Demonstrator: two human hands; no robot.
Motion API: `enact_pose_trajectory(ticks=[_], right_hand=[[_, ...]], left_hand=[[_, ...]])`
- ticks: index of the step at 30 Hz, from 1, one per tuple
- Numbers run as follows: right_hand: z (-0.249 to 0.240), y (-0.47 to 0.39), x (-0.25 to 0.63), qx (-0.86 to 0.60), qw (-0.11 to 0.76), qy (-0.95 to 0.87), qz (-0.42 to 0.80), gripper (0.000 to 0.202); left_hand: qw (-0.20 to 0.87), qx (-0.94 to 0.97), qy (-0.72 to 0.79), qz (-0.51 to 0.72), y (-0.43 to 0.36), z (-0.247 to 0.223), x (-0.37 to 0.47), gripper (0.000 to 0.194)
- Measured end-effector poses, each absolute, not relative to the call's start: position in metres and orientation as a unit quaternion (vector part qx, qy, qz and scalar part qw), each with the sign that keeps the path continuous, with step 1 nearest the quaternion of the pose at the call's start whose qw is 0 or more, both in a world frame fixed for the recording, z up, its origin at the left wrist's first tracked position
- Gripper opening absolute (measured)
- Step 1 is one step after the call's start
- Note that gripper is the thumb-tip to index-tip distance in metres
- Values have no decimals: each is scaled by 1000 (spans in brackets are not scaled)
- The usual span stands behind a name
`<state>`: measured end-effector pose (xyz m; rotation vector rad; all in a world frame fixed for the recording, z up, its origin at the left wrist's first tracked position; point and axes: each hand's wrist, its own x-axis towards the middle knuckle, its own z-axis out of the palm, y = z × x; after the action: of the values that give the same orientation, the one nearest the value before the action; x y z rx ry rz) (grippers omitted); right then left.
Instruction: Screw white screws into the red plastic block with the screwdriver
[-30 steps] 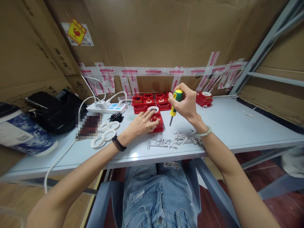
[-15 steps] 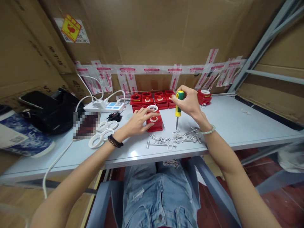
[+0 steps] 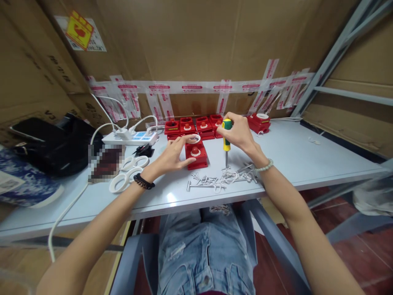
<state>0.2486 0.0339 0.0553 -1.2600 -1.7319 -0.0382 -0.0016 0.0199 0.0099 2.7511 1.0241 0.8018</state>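
My right hand is closed round the green and yellow handle of a screwdriver, held upright with its tip down at the edge of a pile of screws and white cords. My left hand rests at the left side of a red box, thumb and fingers spread along it. The box has a red button in front and a white ring at its back, where my fingertips touch. A small metal T-shaped bar lies in front of the screws.
Several red boxes line the cardboard wall, with another red box to the right. White rings, a black clip, a power strip and a black bag are on the left.
The view has shifted slightly. My left fingers have drawn back from over the front of the red box, so its button shows more fully. The screwdriver tip has come down closer to the screws.
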Motion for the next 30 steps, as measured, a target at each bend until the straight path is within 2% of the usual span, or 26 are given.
enact_pose_trajectory(ticks=[6,12,18,30], right_hand=[[55,33,247,-509,492,-706,-16,16],[65,25,243,-475,552,-685,-8,20],[78,28,236,-431,615,-658,-56,20],[85,42,214,-404,625,-667,-42,14]], left_hand=[[41,904,332,266,21,9,-1,65],[43,903,330,271,21,8,0,60],[44,903,328,274,21,8,0,56],[39,904,330,267,19,10,2,51]])
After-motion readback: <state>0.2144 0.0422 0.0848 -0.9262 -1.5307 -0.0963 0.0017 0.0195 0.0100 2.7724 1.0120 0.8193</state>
